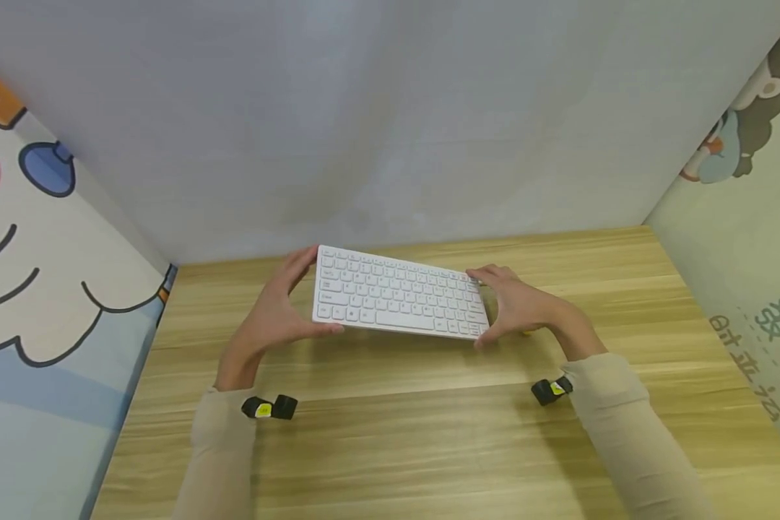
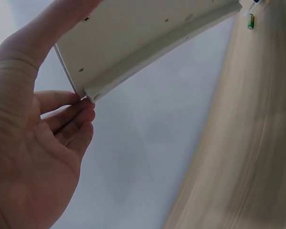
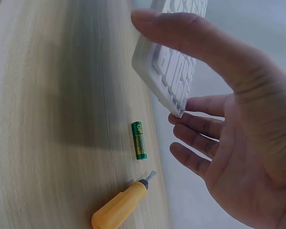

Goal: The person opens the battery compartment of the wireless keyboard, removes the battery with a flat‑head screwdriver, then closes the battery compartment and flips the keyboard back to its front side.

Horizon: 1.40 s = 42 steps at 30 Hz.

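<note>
A white keyboard is held up above the wooden table, keys facing me, its left end higher than its right in the head view. My left hand grips the left end, thumb at the lower edge and fingers at the top corner. At the other end, my right hand pinches the keyboard between thumb and fingers. The left wrist view shows the keyboard's plain underside with small screws. Below, on the table, lie a green battery and a screwdriver with a yellow handle, mostly hidden behind my right hand in the head view.
The wooden table ends at a pale grey back wall. Cartoon-printed panels stand at the left and right. Each wrist carries a small black camera, the left one and the right one.
</note>
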Each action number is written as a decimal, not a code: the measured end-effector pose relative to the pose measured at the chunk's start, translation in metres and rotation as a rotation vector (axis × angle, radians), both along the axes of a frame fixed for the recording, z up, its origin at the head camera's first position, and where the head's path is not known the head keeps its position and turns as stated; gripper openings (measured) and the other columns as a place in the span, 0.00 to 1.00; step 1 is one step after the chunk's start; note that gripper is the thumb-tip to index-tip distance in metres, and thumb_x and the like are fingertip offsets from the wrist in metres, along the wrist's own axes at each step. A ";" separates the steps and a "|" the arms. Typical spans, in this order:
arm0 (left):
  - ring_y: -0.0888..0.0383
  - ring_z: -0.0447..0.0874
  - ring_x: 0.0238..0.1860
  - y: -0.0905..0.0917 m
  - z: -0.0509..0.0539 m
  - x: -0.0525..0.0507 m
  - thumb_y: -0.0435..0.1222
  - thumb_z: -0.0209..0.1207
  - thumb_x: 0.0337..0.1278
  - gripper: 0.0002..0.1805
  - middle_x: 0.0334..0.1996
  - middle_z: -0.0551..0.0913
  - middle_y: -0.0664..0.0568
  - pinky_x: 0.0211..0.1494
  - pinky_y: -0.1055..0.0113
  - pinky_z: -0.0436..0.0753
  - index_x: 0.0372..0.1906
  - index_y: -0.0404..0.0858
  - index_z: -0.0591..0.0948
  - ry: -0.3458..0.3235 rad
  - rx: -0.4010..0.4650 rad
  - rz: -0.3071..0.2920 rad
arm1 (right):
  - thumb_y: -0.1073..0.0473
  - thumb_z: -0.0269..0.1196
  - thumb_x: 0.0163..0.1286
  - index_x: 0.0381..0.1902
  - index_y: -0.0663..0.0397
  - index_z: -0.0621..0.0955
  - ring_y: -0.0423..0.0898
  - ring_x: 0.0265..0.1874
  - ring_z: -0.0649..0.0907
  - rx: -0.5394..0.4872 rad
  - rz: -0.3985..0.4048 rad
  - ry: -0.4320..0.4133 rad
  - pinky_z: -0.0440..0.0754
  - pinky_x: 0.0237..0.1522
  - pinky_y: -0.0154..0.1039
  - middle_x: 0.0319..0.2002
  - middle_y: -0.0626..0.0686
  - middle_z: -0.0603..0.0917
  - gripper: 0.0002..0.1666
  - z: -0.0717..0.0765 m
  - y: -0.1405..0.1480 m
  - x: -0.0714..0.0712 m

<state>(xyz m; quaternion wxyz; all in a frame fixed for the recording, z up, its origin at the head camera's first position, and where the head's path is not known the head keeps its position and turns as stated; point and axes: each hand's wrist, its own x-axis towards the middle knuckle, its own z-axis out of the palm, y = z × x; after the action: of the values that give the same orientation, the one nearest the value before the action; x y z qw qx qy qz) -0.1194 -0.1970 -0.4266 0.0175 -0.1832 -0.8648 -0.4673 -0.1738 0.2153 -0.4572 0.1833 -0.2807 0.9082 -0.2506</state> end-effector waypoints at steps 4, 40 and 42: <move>0.48 0.57 0.81 -0.005 -0.008 0.001 0.40 0.87 0.25 0.71 0.79 0.61 0.50 0.85 0.46 0.60 0.81 0.51 0.57 -0.042 -0.002 0.005 | 0.40 0.84 0.39 0.80 0.62 0.56 0.62 0.73 0.63 0.022 0.000 0.010 0.68 0.75 0.66 0.75 0.63 0.62 0.78 0.002 -0.002 -0.002; 0.35 0.50 0.82 -0.013 -0.085 0.000 0.54 0.83 0.29 0.75 0.82 0.52 0.36 0.84 0.39 0.55 0.82 0.36 0.50 -0.311 -0.353 0.045 | 0.36 0.83 0.35 0.77 0.67 0.61 0.65 0.70 0.69 0.251 0.021 0.156 0.67 0.76 0.62 0.71 0.66 0.70 0.78 -0.015 -0.026 -0.002; 0.35 0.50 0.82 -0.013 -0.087 0.001 0.53 0.83 0.30 0.75 0.81 0.52 0.36 0.84 0.39 0.56 0.82 0.36 0.50 -0.312 -0.359 0.044 | 0.36 0.83 0.34 0.77 0.67 0.61 0.65 0.70 0.69 0.254 0.019 0.162 0.66 0.77 0.63 0.71 0.66 0.70 0.78 -0.015 -0.026 -0.001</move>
<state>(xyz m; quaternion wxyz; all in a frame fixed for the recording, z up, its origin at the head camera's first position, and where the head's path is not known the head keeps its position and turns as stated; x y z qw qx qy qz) -0.1186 -0.2100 -0.5133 -0.1390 -0.0902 -0.9300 -0.3281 -0.1749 0.1890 -0.4717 0.1458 -0.2829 0.9418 -0.1085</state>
